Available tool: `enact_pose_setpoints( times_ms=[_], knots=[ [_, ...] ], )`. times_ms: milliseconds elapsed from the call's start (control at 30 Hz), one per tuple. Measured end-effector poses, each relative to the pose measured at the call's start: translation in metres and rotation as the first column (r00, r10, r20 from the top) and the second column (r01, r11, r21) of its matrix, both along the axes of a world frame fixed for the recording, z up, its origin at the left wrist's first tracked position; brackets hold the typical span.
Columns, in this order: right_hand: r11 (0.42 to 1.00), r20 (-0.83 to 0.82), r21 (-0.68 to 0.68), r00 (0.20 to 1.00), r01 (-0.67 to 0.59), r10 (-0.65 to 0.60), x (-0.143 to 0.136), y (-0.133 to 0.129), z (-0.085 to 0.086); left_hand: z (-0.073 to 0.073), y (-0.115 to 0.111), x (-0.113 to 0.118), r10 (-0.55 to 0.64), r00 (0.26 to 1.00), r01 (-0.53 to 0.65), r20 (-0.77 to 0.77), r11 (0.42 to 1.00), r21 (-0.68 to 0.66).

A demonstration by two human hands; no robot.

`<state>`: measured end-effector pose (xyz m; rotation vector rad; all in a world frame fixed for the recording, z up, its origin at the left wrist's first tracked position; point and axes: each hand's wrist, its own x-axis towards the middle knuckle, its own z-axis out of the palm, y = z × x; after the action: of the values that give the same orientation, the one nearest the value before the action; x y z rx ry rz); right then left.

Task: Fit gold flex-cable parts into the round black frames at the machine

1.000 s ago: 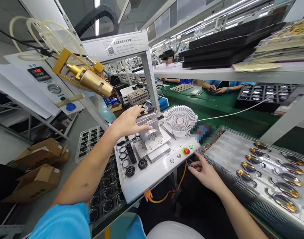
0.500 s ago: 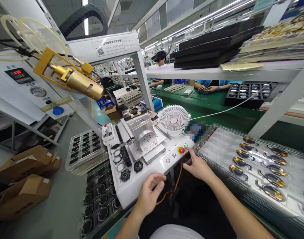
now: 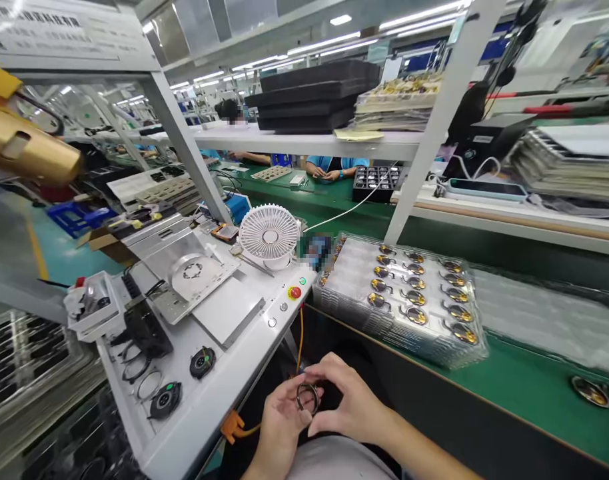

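A small dark ring (image 3: 307,399) sits in the fingers of my left hand (image 3: 280,415), above my lap. My right hand (image 3: 352,403) is curved beside it, its fingertips close to the ring and its thumb apart from the forefinger; whether it touches the ring is hard to tell. Left of my hands is the white machine (image 3: 249,327) with a red button (image 3: 294,293) and a green button (image 3: 302,281). Two round black parts, one (image 3: 202,363) behind the other (image 3: 165,400), lie on its surface near thin rings (image 3: 149,385).
A white fan (image 3: 269,235) stands on the machine. Stacked clear trays (image 3: 409,293) with round parts are on the green bench (image 3: 529,393) at right. A white box (image 3: 95,303) is at left. A slanted post (image 3: 434,127) rises behind the trays. Another person's hands (image 3: 327,175) are across the bench.
The view has swung right. My right hand has left the buttons and come over beside my left hand. A dark ring now shows in my left fingers. The machine's metal fixture sits further left in view.
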<state>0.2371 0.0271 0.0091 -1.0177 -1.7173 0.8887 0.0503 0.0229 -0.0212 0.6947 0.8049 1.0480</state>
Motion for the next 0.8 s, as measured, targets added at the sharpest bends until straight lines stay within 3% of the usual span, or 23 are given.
enact_pose_setpoints(
  times_ms=[67,100,133,167,200,267,400,600,700,800],
  knots=[
    [0.998,0.267,0.053,0.964,-0.027,0.012,0.038,0.031,0.032,0.004,0.002,0.002,0.047,0.998,-0.047,-0.036,0.999,0.006],
    [0.992,0.406,0.069,0.906,0.102,-0.121,0.062,0.051,0.050,0.004,0.002,0.002,0.073,0.996,-0.073,-0.049,0.997,0.007],
    [0.952,0.566,0.071,0.774,0.299,-0.285,0.089,0.075,0.068,0.004,0.001,0.002,0.095,0.994,-0.095,-0.056,0.995,0.006],
    [0.883,0.732,0.049,0.584,0.467,-0.350,0.115,0.099,0.085,0.002,0.000,0.001,0.111,0.992,-0.111,-0.056,0.994,0.007],
    [0.829,0.787,0.053,0.487,0.557,-0.378,0.141,0.122,0.100,0.000,-0.001,0.000,0.119,0.991,-0.119,-0.053,0.993,0.011],
    [0.769,0.851,0.050,0.376,0.637,-0.367,0.181,0.162,0.118,-0.007,-0.004,-0.005,0.130,0.990,-0.128,-0.052,0.991,0.035],
    [0.761,0.919,0.012,0.292,0.649,-0.263,0.215,0.197,0.120,-0.019,-0.013,-0.021,0.164,0.983,-0.159,-0.076,0.984,0.075],
    [0.810,0.939,-0.002,0.279,0.586,-0.200,0.222,0.200,0.112,-0.028,-0.021,-0.036,0.169,0.980,-0.163,-0.107,0.985,0.060],
    [0.815,0.924,0.037,0.290,0.578,-0.248,0.224,0.198,0.110,-0.027,-0.022,-0.036,0.101,0.989,-0.095,-0.108,0.994,0.059],
    [0.789,0.877,0.161,0.281,0.592,-0.390,0.224,0.192,0.107,-0.022,-0.024,-0.034,0.055,0.996,-0.052,-0.071,0.998,0.047]
  ],
)
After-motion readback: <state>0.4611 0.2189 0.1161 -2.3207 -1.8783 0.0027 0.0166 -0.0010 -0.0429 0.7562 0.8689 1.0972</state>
